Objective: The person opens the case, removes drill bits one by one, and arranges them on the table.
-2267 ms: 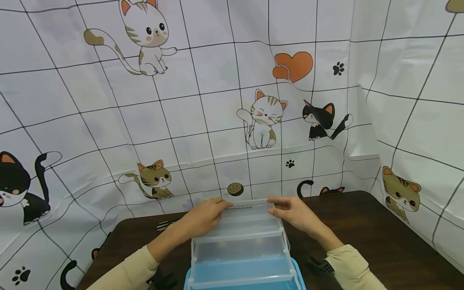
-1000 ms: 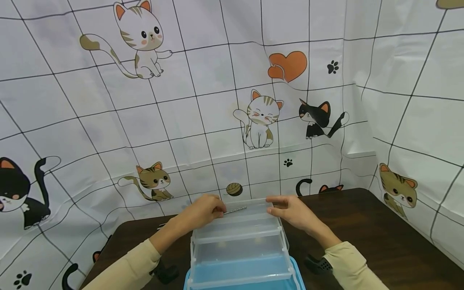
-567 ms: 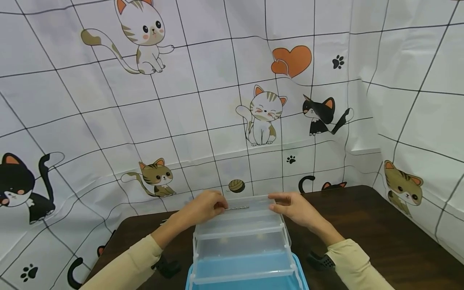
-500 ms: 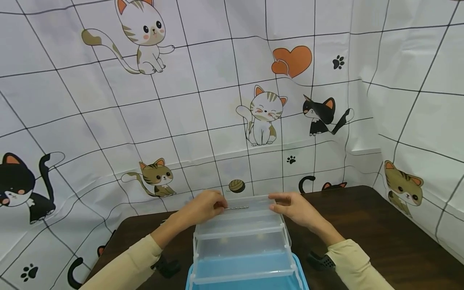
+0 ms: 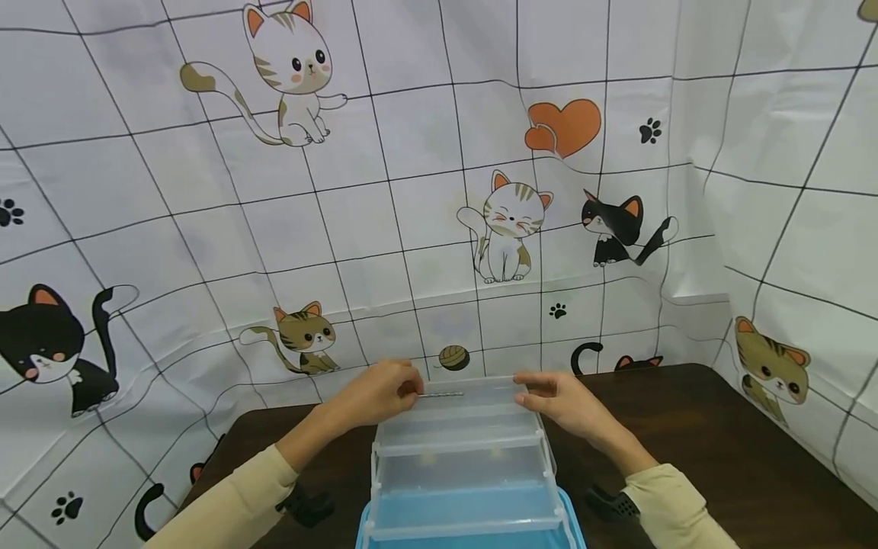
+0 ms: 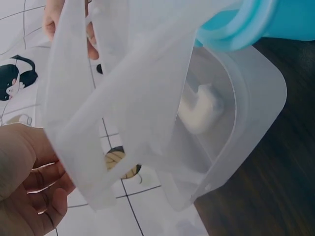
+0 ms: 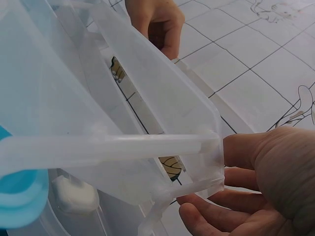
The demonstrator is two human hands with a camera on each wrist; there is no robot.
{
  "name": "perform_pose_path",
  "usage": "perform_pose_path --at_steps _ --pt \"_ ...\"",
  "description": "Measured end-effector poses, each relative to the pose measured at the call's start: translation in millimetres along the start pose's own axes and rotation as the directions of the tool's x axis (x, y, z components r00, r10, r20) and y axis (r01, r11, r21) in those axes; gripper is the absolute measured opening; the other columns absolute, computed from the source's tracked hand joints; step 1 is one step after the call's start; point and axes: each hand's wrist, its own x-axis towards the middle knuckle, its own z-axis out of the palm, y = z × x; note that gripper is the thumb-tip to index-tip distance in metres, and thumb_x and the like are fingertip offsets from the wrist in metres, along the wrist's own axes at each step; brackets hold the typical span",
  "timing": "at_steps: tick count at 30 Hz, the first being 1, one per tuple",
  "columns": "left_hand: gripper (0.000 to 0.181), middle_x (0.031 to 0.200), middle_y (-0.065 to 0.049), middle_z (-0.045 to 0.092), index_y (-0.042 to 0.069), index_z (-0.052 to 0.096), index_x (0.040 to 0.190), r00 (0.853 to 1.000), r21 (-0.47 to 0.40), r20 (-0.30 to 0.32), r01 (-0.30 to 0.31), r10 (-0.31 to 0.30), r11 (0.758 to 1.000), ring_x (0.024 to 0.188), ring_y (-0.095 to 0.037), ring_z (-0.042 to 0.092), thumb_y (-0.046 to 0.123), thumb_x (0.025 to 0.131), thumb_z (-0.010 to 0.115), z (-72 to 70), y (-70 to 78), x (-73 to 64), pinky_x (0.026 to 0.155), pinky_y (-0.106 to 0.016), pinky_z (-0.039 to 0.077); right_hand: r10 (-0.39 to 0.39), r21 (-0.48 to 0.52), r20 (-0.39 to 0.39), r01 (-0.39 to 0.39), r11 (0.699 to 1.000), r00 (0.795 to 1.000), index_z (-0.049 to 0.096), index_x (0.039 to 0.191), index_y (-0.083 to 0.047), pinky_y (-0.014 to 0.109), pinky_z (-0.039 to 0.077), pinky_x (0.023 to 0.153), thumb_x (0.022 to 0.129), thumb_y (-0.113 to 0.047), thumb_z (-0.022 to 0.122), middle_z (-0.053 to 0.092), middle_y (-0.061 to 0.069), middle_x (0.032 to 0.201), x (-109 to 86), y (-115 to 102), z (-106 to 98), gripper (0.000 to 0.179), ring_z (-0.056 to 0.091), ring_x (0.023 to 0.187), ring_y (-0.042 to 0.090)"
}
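A folding box with stepped translucent trays [image 5: 466,436] and a blue base [image 5: 473,507] stands before me. At its top tray [image 5: 490,387], my left hand [image 5: 380,393] pinches the end of a thin twisted silver rod [image 5: 442,394], like a drill bit, which lies level across the tray. Curled fingers of this hand show beside the tray wall in the left wrist view; the rod is not seen there. My right hand [image 5: 565,404] touches the tray's right corner with loosely extended fingers. Through the plastic, a whitish object [image 6: 199,108] shows in a lower compartment.
The box rests on a dark brown table [image 5: 686,442]. Behind and to the right hangs a white curtain [image 5: 384,213] with a grid and cat prints. Black straps or devices sit at both wrists.
My left hand has drawn back slightly leftward along the top tray, and the rod has shifted left with it after tilting briefly. My right hand stays at the tray corner.
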Motion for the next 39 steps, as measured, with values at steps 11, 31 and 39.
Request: perform_pose_path --at_steps 11,31,39 --pt "0.006 0.083 0.012 0.055 0.018 0.067 0.090 0.997 0.008 -0.051 0.050 -0.049 0.999 0.072 -0.005 0.051 0.014 0.087 0.063 -9.4 -12.1 -22.0 0.062 -0.024 0.045 0.034 0.005 -0.011 -0.034 0.999 0.999 0.056 0.128 -0.014 0.047 0.040 0.091 0.087 -0.038 0.064 0.051 0.003 0.130 -6.5 9 3 0.048 0.050 0.114 0.021" --pt "0.010 0.081 0.009 0.055 0.021 0.064 0.087 0.956 0.042 -0.185 0.238 -0.226 0.970 0.071 -0.008 0.053 0.012 0.084 0.068 -22.2 -63.7 -86.7 0.061 -0.027 0.045 0.068 0.025 -0.014 -0.068 0.997 0.998 0.056 0.129 -0.017 0.046 0.040 0.092 0.087 -0.037 0.064 0.051 -0.001 0.129 -1.7 5 -2 0.047 0.051 0.113 0.019" --pt "0.006 0.079 0.008 0.058 0.011 0.068 0.086 0.927 -0.002 -0.183 0.332 -0.327 0.943 0.068 -0.006 0.054 0.009 0.081 0.071 9.8 -105.9 -115.7 0.060 -0.027 0.047 0.044 0.020 0.012 -0.044 0.999 0.999 0.055 0.130 -0.014 0.047 0.039 0.092 0.087 -0.037 0.063 0.051 0.003 0.130 2.5 1 1 0.049 0.050 0.114 0.021"
